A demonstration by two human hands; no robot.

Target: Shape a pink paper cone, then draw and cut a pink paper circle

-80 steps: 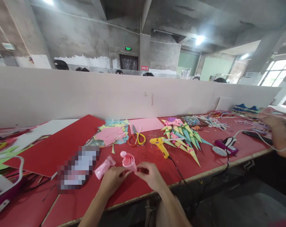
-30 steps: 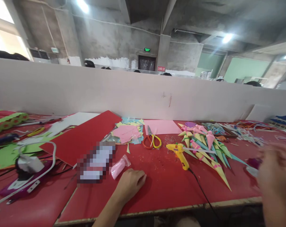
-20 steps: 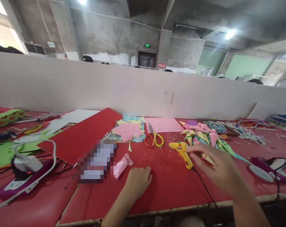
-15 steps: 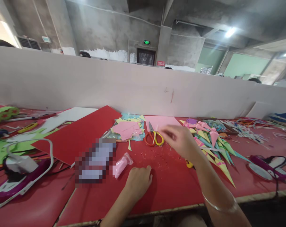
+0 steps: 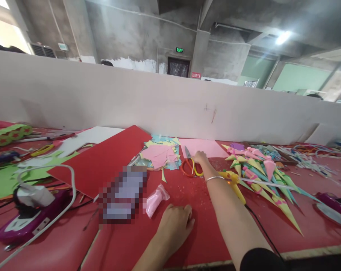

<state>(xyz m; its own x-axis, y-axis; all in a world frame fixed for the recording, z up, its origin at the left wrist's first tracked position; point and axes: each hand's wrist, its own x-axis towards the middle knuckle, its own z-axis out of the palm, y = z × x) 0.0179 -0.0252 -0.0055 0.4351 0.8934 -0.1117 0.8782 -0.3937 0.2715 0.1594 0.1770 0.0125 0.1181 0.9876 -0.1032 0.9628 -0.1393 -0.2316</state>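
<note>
Right hand (image 5: pixel 200 157) at the scissors (image 5: pixel 187 152) on the surface (image 5: pixel 202 241), grip indeterminable; left hand (image 5: pixel 174 226) half open, fingers curled. The right forearm (image 5: pixel 229 218), crowding the glue gun (image 5: pixel 239 192), could knock it askew.

Scissors (image 5: pixel 188 153), blades on pink sheet (image 5: pixel 211 148)

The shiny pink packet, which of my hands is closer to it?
Your left hand. It lies just to the right of the packet, without touching it. Your right hand is farther off, reaching beyond it by the scissors.
</note>
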